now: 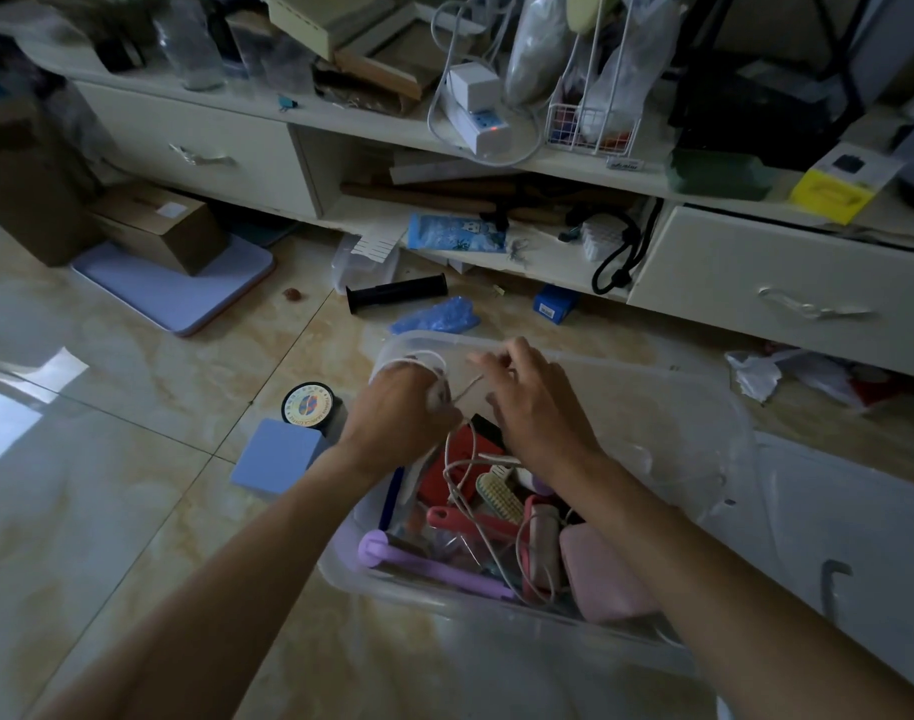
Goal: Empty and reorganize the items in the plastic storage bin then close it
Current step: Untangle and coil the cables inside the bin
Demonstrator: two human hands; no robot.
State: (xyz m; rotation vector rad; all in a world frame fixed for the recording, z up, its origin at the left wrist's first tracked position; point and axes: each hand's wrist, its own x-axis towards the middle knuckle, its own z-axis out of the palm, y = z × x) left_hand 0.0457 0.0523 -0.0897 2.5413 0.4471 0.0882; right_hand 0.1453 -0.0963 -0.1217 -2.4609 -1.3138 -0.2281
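A clear plastic storage bin [704, 407] stands open on the tiled floor in front of me. Its near half holds a red case [447, 462], a scrub brush [499, 493], a purple handle [434, 566], a pink pouch [603, 579] and other small items. A white cord [462, 491] trails up out of the pile. My left hand [400, 407] has the cord looped round its fingers and grips it above the bin's left side. My right hand [527, 402] pinches the cord's strand just beside it. The bin's clear lid [849, 553] lies to the right.
Left of the bin lie a blue block [275, 459] and a round black tin [309, 405]. Beyond it are a black grip [397, 293], blue plastic [436, 317] and a blue box [553, 304]. A cluttered white cabinet [782, 283] runs along the back. Crumpled paper [756, 374] lies right.
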